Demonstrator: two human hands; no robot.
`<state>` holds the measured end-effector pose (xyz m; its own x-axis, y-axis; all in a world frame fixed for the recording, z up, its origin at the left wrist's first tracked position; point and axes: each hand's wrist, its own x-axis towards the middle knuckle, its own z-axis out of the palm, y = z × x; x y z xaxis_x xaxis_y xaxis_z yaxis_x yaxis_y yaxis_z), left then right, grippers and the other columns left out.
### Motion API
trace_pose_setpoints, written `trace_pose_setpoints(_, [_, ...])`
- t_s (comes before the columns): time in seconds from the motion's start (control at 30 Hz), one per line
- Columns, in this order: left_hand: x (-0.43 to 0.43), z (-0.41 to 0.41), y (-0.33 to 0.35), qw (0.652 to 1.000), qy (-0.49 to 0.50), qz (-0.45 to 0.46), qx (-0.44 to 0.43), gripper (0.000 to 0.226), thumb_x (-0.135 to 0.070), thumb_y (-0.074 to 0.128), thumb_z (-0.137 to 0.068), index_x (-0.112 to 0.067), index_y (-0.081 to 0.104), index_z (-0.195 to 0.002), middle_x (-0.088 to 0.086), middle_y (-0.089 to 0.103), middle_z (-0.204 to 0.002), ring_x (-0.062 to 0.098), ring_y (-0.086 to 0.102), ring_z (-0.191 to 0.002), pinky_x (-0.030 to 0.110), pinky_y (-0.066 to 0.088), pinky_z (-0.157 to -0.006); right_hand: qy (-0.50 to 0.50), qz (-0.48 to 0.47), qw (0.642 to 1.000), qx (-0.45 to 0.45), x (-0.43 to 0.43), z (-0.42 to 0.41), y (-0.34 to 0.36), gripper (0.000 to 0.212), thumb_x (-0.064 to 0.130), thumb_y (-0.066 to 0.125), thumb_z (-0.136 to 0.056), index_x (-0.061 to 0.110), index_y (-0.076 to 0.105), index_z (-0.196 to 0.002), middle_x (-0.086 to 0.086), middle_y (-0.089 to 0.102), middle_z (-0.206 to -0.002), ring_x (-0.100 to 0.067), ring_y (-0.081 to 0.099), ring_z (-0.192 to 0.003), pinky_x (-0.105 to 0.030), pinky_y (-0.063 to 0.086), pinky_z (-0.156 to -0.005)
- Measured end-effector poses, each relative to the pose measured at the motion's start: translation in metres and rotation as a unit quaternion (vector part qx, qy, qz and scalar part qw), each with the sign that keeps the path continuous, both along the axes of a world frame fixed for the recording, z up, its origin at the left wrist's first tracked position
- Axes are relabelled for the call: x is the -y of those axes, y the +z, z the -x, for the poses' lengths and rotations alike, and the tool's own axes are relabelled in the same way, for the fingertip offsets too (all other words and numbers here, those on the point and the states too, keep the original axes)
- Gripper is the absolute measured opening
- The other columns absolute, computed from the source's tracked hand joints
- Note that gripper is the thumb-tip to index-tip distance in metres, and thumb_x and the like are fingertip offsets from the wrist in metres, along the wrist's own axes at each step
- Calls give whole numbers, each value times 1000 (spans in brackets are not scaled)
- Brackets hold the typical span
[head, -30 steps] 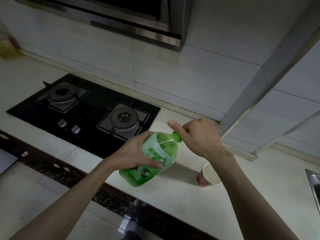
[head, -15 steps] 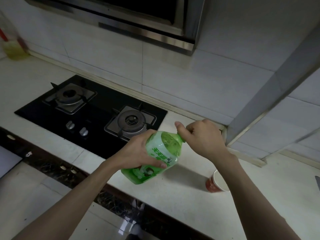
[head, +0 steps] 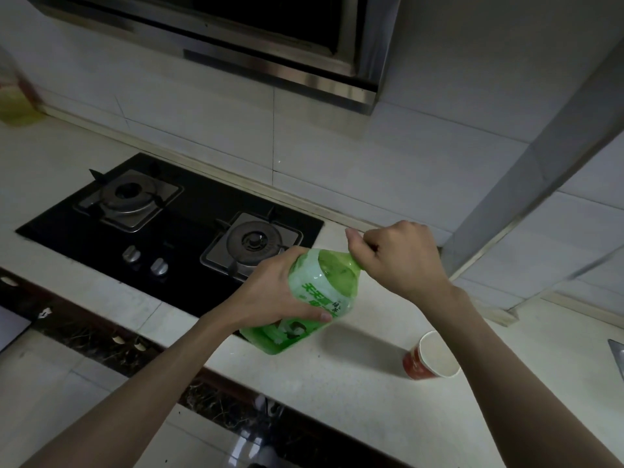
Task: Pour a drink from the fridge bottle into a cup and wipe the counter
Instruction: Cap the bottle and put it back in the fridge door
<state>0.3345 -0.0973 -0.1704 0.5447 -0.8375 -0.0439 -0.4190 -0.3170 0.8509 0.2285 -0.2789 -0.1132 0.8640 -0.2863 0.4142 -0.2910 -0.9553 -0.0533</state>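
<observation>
A green plastic bottle (head: 314, 298) with a green and white label is tilted above the pale counter (head: 354, 393), its neck pointing up and to the right. My left hand (head: 270, 292) grips its body from the left. My right hand (head: 398, 258) is curled round the bottle's cap, which is hidden under the fingers. A red paper cup (head: 429, 359) with a white inside stands upright on the counter to the right of the bottle, just left of my right forearm.
A black two-burner gas hob (head: 175, 217) is set into the counter at the left. A steel range hood (head: 236, 38) hangs above. A yellowish bottle (head: 13, 99) stands at the far left. The sink's edge (head: 618, 356) shows at the right.
The view has shifted slightly, so hob and cup sit further right and lower. Both hands keep their hold on the bottle and its cap.
</observation>
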Motion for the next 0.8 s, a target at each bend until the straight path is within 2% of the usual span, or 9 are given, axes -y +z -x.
trace_pose_setpoints(0.1, [10,9,-2,999,30,14,40,85,-46,95,-50,-33,52,-122,-24,58,-106,-4,58,-101,22,48,-86,-132,-107,981,-97,0,-3,6,55,47,36,-97,13,41,-54,-2,37,-58,-28,43,-66,-31,32,-63])
trace_pose_setpoints(0.17, [13,10,-2,999,22,12,46,85,-46,95,-51,-32,51,-122,-23,58,-107,-3,57,-102,22,48,-87,-144,-143,973,-114,1,-1,7,55,53,34,-97,15,41,-58,-2,42,-64,-27,44,-71,-32,34,-66])
trace_pose_setpoints(0.27, [16,4,2,1000,7,8,-2,79,-39,96,-54,-35,53,-120,-19,65,-104,-7,62,-95,17,50,-78,-54,-64,994,-64,6,6,7,65,64,31,-94,16,41,-52,2,40,-51,-24,45,-54,-31,35,-57])
trace_pose_setpoints(0.43, [29,6,14,999,-33,-3,-4,80,-36,96,-54,-34,55,-123,-16,68,-104,-6,64,-94,12,51,-75,62,21,998,12,33,16,10,59,51,30,-92,15,29,-46,2,26,-39,-27,33,-38,-25,23,-49])
trace_pose_setpoints(0.5, [41,17,17,1000,-6,13,14,81,-38,96,-53,-33,55,-123,-18,66,-104,-7,63,-94,16,52,-79,1,-29,1000,2,36,17,14,59,52,28,-91,14,32,-46,-3,34,-43,-31,46,-49,-30,33,-54])
trace_pose_setpoints(0.57, [55,29,18,998,21,30,52,85,-43,96,-52,-29,54,-125,-17,64,-110,-1,61,-100,24,51,-86,-99,-117,987,-57,45,19,21,55,52,30,-95,12,48,-62,-12,56,-70,-35,59,-81,-35,40,-70])
trace_pose_setpoints(0.63, [69,38,17,995,24,27,93,90,-48,94,-51,-25,53,-128,-12,62,-116,7,59,-105,30,48,-90,-162,-183,962,-123,57,25,25,55,56,32,-96,10,58,-83,-17,61,-98,-35,58,-100,-37,38,-78])
trace_pose_setpoints(0.7, [77,41,17,996,18,23,89,88,-50,94,-50,-29,52,-125,-14,61,-113,6,59,-104,28,47,-87,-152,-168,967,-115,60,34,25,67,67,30,-93,10,56,-69,-10,61,-82,-33,60,-87,-36,40,-75])
trace_pose_setpoints(0.8, [85,45,19,999,-5,17,28,79,-44,95,-52,-35,53,-119,-18,65,-105,-3,62,-97,20,49,-81,-67,-30,996,-40,72,50,23,73,71,23,-91,13,49,-55,-2,51,-54,-29,53,-58,-32,40,-60])
